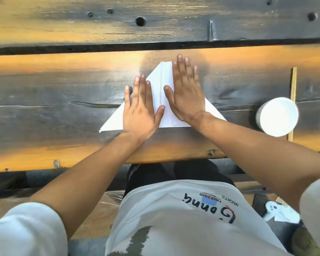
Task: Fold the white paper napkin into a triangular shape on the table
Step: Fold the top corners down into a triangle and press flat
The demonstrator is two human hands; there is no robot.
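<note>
Napkin [160, 93] on table [44, 100] before the person, left hand [139, 109] and right hand [186, 93] flat upon it, cup [277, 116] well right.

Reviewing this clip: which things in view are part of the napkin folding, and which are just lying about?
In the job:
white napkin, already triangular
left hand, flat on it
right hand, flat on it
wooden table beneath

Lying about:
white cup, right of the napkin, untouched
</note>
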